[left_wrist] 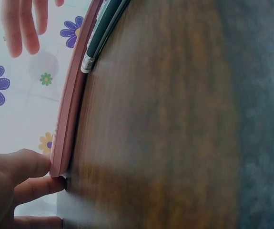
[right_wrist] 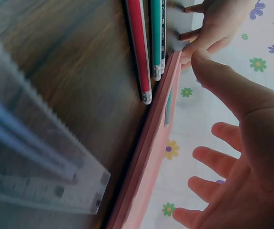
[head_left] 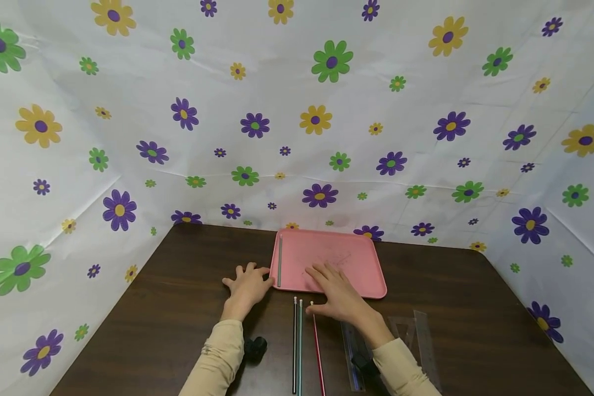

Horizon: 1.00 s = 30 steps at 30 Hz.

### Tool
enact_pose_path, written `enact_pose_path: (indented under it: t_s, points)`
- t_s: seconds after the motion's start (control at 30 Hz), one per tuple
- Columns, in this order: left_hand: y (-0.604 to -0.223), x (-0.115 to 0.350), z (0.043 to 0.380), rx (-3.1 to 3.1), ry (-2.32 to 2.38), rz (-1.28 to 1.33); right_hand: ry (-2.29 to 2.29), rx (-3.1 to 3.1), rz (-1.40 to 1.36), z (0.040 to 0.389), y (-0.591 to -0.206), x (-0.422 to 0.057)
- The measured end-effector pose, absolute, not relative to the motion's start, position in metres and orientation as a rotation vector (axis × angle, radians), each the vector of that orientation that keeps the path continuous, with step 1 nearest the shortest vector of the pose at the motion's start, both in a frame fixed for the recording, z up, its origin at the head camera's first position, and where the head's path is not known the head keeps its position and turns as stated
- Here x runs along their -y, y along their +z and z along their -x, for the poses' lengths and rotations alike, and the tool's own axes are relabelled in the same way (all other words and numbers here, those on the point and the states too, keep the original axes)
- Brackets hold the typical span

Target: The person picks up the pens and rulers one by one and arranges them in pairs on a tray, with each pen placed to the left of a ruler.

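Observation:
A pink tray (head_left: 307,253) lies at the back of the table with a green pencil (head_left: 279,263) along its left side. My left hand (head_left: 246,290) touches the tray's front left corner, fingers spread; the left wrist view shows thumb and a finger against that corner. Above the tray's front part, my right hand (head_left: 340,294) hovers with spread fingers and holds nothing. A black pencil (head_left: 294,344), a second green pencil (head_left: 300,346) and a red pencil (head_left: 318,349) lie in front of the tray, eraser ends toward it.
A clear ruler (head_left: 351,360) lies partly under the right forearm. Right of it are a clear set square (head_left: 401,325) and another clear ruler (head_left: 425,346). The dark wooden table (head_left: 475,319) meets a flower-printed cloth (head_left: 277,82) at its back and sides.

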<state>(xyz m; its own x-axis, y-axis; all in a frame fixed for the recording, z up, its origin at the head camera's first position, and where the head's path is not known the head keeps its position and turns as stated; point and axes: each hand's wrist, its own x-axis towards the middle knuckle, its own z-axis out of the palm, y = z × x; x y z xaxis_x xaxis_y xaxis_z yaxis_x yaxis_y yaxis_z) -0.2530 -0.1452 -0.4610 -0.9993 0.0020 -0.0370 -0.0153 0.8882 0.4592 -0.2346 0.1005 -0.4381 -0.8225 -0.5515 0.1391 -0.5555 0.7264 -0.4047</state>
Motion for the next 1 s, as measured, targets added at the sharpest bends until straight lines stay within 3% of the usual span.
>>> enact_pose_path:
  t_s: [1.0]
  points:
    - [-0.462,0.144,0.253,-3.008,0.762,0.022,0.72,3.034,-0.93,0.208,-0.434,-0.143]
